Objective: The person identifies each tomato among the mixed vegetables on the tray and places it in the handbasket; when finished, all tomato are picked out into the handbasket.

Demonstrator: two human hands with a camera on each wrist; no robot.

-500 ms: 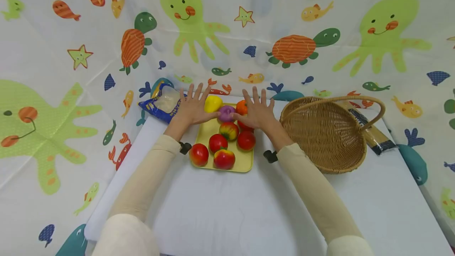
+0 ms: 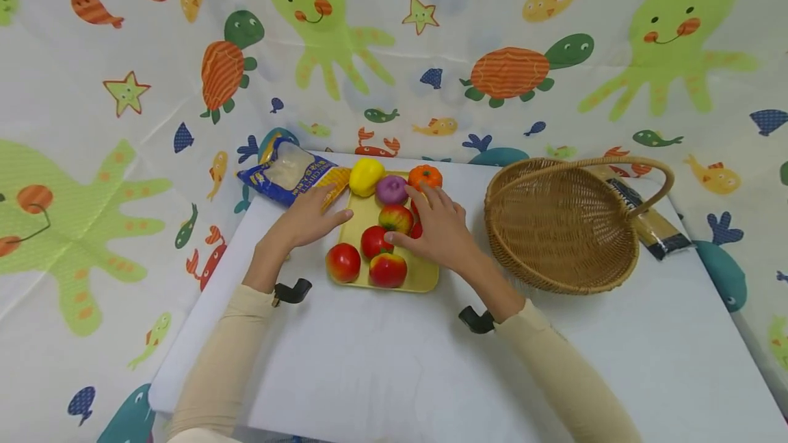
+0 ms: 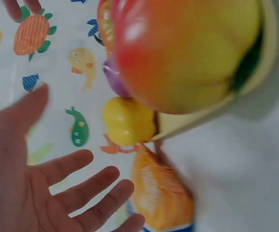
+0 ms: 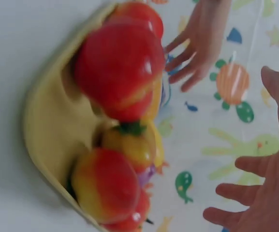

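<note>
My left hand (image 2: 308,221) hovers at the left side of a yellow tray (image 2: 421,282), its fingers spread and overlapping a blue and orange plastic bag (image 2: 289,173). My right hand (image 2: 444,231) is over the tray's right side, fingers apart and slightly bent, covering some red fruit. Several red apples (image 2: 343,262) lie on the tray, with a red-and-yellow one (image 2: 396,219) among them. Along the back sit a yellow pepper (image 2: 366,178), a purple onion-like piece (image 2: 391,190) and an orange pumpkin (image 2: 425,176). Both wrist views show palms with nothing in them.
A wicker basket (image 2: 560,231) with a tall handle stands right of the tray. Behind it lies a brown and black packet (image 2: 659,231). The white table (image 2: 369,354) meets a cloth printed with sea animals (image 2: 431,39) at its back.
Both hands have drawn back toward the body. The left has moved down and left off the tray; the right has come down over the apples. The pepper and pumpkin show more fully.
</note>
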